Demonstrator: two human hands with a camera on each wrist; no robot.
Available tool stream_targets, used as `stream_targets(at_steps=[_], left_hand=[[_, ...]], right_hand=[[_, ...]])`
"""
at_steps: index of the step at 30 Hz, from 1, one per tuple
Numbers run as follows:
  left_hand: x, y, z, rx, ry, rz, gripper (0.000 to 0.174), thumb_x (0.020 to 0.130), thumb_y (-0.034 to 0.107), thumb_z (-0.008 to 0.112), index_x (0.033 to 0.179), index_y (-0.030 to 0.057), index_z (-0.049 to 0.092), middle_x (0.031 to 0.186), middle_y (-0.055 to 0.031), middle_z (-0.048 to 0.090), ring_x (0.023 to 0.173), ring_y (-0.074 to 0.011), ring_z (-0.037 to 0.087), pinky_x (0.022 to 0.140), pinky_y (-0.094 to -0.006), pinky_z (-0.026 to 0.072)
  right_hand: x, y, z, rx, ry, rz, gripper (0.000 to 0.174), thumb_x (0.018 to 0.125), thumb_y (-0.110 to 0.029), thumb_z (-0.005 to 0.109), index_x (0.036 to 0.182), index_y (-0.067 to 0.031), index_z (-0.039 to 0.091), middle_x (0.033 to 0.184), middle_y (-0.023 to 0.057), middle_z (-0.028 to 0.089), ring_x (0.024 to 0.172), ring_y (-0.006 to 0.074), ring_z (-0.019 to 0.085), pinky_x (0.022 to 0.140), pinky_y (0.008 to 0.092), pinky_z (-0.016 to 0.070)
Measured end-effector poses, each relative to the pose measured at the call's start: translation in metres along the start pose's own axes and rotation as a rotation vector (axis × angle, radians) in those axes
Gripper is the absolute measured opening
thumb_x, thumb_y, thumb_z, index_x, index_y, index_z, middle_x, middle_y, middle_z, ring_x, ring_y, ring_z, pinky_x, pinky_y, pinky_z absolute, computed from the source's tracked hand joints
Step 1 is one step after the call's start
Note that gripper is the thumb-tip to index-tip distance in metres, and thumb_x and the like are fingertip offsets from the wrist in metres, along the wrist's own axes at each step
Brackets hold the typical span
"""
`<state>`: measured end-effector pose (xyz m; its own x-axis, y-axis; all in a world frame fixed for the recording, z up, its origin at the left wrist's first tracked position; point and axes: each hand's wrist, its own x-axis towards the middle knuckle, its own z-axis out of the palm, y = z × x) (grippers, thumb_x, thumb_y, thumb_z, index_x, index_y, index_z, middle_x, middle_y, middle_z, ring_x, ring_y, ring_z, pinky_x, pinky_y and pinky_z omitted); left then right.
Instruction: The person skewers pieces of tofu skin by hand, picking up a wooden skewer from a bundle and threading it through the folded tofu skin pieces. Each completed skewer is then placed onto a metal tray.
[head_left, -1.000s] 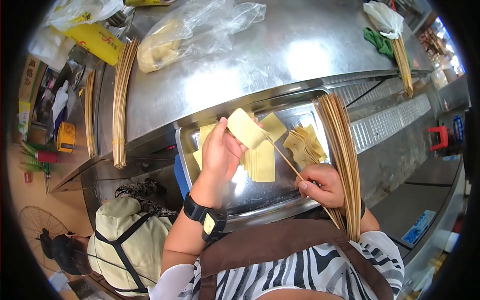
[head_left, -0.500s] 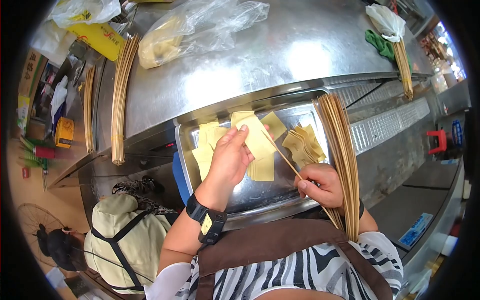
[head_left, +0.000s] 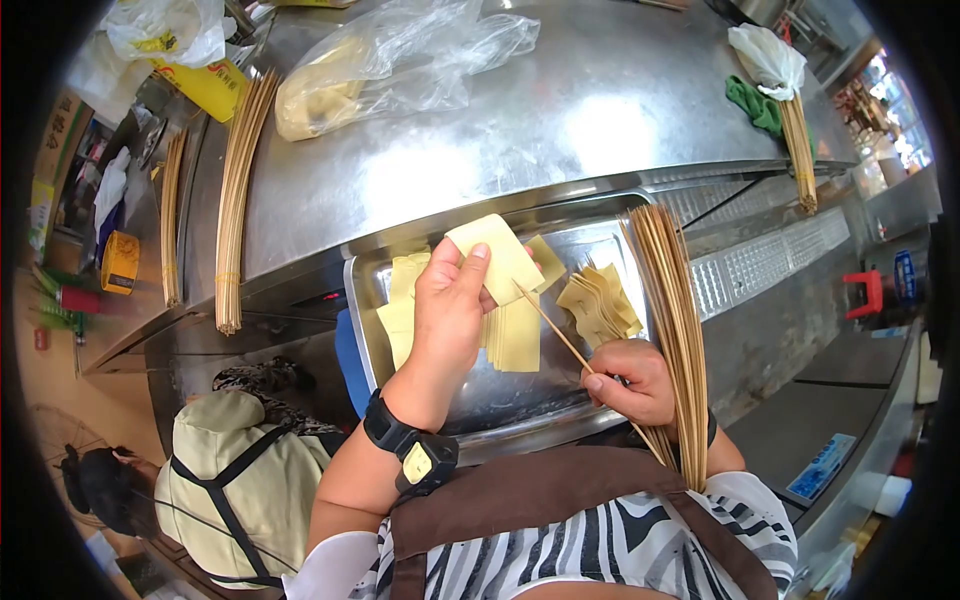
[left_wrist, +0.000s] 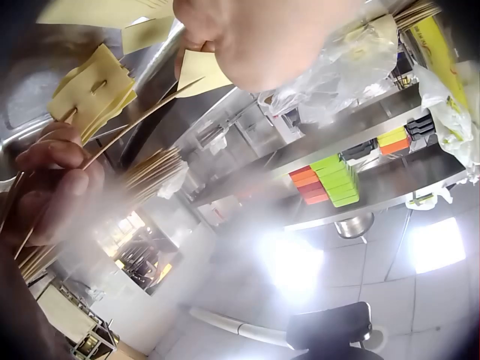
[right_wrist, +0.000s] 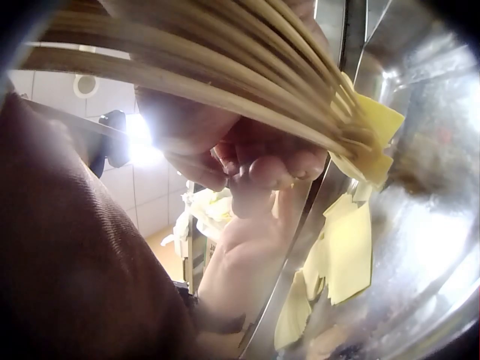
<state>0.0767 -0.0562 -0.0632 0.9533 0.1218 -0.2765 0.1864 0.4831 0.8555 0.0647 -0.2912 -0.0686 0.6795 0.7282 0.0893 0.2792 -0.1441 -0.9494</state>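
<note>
Left to right. Loose yellow sheets [head_left: 398, 320] lie at the left of the metal tray [head_left: 359, 325]. In the left hand [head_left: 445, 315], a single yellow sheet [head_left: 508, 262] is pinched, thumb flat on its face, fingers curled behind; it is held up over the tray. More sheets [head_left: 514, 338] are stacked below it. The thin stick [head_left: 556, 331] is angled up with its tip at the lower part of the held sheet. Further right, a wavy folded stack [head_left: 600, 305] is seen. The stick is pinched between thumb and curled fingers of the right hand [head_left: 637, 380]; the stick bundle [head_left: 668, 310] lies alongside, whether gripped too cannot be told.

Step in hand, as judged: sheet and tip being lined up. Next move would call for the sheet kept taut and fingertips clear of the point.

Versus half a second ago: sheet tilted differently, tip shifted from its right edge onto its lower part.
</note>
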Motion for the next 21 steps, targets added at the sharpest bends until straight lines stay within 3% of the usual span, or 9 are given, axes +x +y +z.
stream_targets(at_steps=[6,8,11,15,17,21], left_hand=[[-0.001,0.000,0.001,-0.009,-0.056,0.079,0.027,0.104,0.016,0.043,0.125,0.0008,0.050,0.114,-0.0175,0.066,0.104,-0.0253,0.068,0.089,-0.0393,0.0569],[-0.003,-0.001,0.003,0.015,-0.063,0.089,0.028,0.105,0.017,0.043,0.126,0.0005,0.048,0.114,-0.0173,0.066,0.102,-0.0248,0.068,0.088,-0.0381,0.0569],[-0.007,-0.009,0.005,0.022,-0.107,0.160,0.029,0.104,0.016,0.043,0.128,0.0002,0.047,0.115,-0.0170,0.067,0.101,-0.0233,0.068,0.087,-0.0369,0.0569],[-0.015,-0.014,0.008,0.115,-0.169,0.174,0.030,0.104,0.017,0.043,0.129,0.0000,0.046,0.117,-0.0177,0.066,0.102,-0.0225,0.068,0.087,-0.0357,0.0561],[-0.015,-0.018,0.007,0.096,-0.178,0.165,0.033,0.103,0.013,0.047,0.132,-0.0007,0.043,0.118,-0.0186,0.065,0.105,-0.0234,0.067,0.088,-0.0345,0.0552],[-0.009,-0.022,0.013,0.034,-0.042,0.234,0.042,0.100,0.007,0.050,0.139,-0.0012,0.036,0.118,-0.0190,0.066,0.105,-0.0235,0.066,0.088,-0.0340,0.0547]], right_hand=[[-0.001,0.001,0.000,0.015,0.016,0.007,0.017,0.091,-0.010,0.061,0.078,0.0008,0.060,0.064,0.0111,0.055,0.057,0.0266,0.054,0.054,0.0384,0.0399],[0.000,0.002,-0.002,-0.057,0.000,-0.019,0.020,0.092,-0.011,0.055,0.076,-0.0009,0.062,0.061,0.0064,0.060,0.055,0.0210,0.059,0.053,0.0336,0.0438],[0.000,0.003,-0.002,-0.045,0.007,-0.010,0.020,0.093,-0.010,0.054,0.076,-0.0008,0.062,0.061,0.0067,0.060,0.055,0.0207,0.059,0.053,0.0332,0.0441],[0.000,0.001,-0.002,0.028,0.033,0.011,0.016,0.091,-0.010,0.061,0.078,0.0006,0.060,0.063,0.0105,0.055,0.057,0.0261,0.054,0.053,0.0382,0.0400],[0.000,0.000,-0.004,-0.042,0.024,-0.011,0.020,0.093,-0.010,0.054,0.076,-0.0009,0.062,0.061,0.0067,0.060,0.056,0.0202,0.059,0.054,0.0327,0.0443],[0.000,0.001,-0.003,-0.046,0.032,-0.008,0.020,0.092,-0.010,0.054,0.076,-0.0013,0.062,0.061,0.0061,0.060,0.056,0.0203,0.059,0.054,0.0328,0.0442]])
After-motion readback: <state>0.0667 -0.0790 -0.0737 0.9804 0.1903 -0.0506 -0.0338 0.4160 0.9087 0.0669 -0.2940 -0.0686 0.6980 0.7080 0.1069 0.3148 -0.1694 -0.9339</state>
